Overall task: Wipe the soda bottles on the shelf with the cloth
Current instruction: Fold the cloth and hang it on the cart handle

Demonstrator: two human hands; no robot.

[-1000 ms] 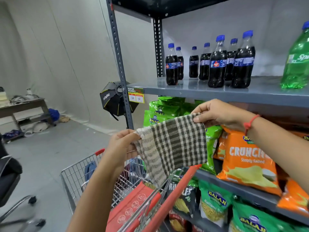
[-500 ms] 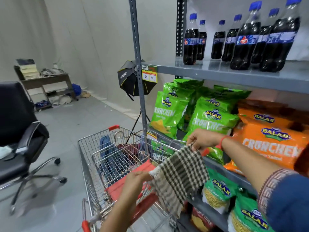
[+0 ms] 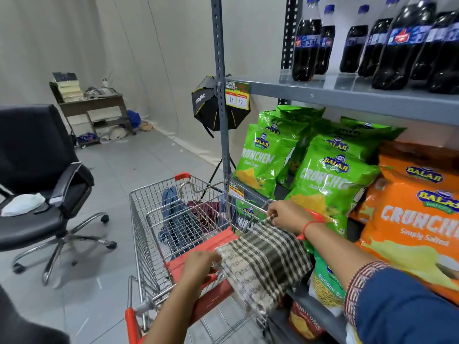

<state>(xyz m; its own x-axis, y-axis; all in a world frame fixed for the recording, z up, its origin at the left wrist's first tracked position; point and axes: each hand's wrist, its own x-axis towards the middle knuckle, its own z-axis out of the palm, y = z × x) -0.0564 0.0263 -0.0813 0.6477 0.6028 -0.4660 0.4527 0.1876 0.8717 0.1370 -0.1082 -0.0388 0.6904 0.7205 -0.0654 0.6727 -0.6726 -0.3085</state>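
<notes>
You've got the cloth (image 3: 263,264) stretched between both hands: left hand (image 3: 198,265) pinching the near corner, right hand (image 3: 285,216) pinching the far one, probably to open it flat for wiping. The soda bottles (image 3: 387,45) sit well above your right hand on the shelf (image 3: 335,91), not yet touched

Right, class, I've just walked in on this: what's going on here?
A person stands at a shop shelf, holding a checked cloth stretched between both hands: left hand at its near corner, right hand at its far corner, above a shopping cart. The soda bottles stand on the shelf above, not yet touched.
</notes>
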